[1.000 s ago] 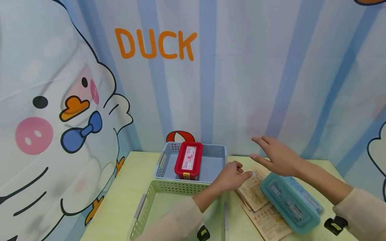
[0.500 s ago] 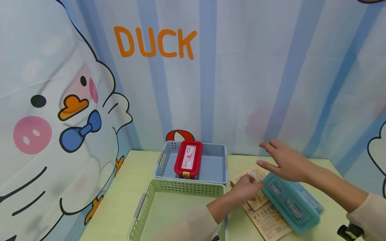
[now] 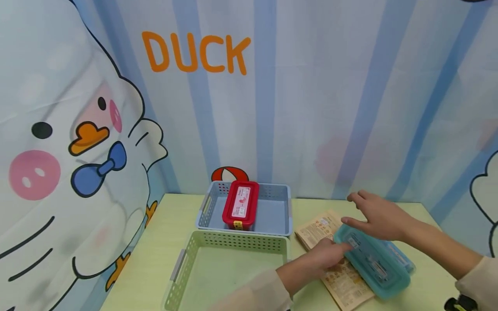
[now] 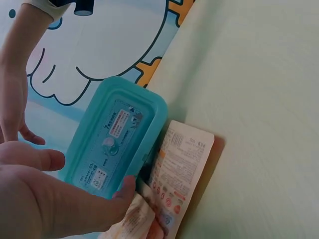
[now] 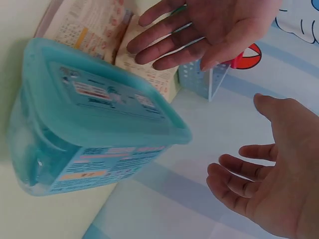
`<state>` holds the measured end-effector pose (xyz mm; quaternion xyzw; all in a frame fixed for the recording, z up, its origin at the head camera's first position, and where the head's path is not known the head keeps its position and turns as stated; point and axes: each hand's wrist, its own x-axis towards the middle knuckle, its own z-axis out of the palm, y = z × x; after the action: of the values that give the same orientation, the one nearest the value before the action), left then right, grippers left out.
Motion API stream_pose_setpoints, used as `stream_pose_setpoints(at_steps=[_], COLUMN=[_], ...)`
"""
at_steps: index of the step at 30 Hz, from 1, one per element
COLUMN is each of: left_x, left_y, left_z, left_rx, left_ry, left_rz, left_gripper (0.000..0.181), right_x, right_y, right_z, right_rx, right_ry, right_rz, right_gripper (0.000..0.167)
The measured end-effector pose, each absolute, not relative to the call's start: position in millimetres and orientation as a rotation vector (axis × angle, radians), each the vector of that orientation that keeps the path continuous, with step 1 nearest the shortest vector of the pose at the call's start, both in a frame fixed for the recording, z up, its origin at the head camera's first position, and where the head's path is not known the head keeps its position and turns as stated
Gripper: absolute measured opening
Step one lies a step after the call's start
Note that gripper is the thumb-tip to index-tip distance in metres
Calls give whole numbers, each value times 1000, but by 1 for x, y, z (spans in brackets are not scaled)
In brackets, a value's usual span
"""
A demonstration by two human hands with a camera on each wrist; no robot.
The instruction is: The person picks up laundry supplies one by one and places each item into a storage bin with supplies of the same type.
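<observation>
A teal lidded plastic box (image 3: 375,265) with printed labels stands at the right of the table, beside tan printed pouches (image 3: 348,287) that overlap one another. My left hand (image 3: 327,255) is over the pouches at the box's left side, its fingers nearly straight in the right wrist view. Whether its thumb touches the teal lid (image 4: 107,142) I cannot tell. Beyond the box's far end hovers my right hand (image 3: 383,218), fingers loosely bent and thumb apart. In the right wrist view a gap shows between that right hand (image 5: 279,184) and the box (image 5: 109,104).
A green perforated basket (image 3: 241,240) stands left of the pouches. Behind it is a blue basket (image 3: 274,209) holding a red lidded box (image 3: 241,205). A duck-printed curtain (image 3: 303,108) hangs along the table's back edge.
My left hand has moved right and nearer, from beside the baskets to the teal box's left side. My right hand has shifted right and lower. The boxes stay in place.
</observation>
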<state>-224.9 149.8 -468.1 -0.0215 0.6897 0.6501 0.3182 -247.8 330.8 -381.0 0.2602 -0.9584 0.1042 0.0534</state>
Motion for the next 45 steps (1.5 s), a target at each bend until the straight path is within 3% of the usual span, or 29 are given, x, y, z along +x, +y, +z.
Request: stream_pose_setpoints(at_steps=[13, 23, 34, 45], left_x=[-226, -223, -224, -223], left_y=[161, 169, 172, 175], left_z=[-488, -495, -503, -507], left_rx=[-257, -241, -230, -190], left_ry=[1655, 1636, 1580, 1588], left_rz=[1703, 1735, 1755, 1796], left_gripper=[38, 27, 28, 21], right_x=[-244, -237, -226, -223], right_y=[349, 360, 359, 358], right_z=[-402, -411, -412, -413], right_rx=[770, 770, 612, 647], right_ry=[-3106, -3259, -3351, -3295], right_rz=[307, 461, 590, 429], right_gripper=[44, 21, 16, 16])
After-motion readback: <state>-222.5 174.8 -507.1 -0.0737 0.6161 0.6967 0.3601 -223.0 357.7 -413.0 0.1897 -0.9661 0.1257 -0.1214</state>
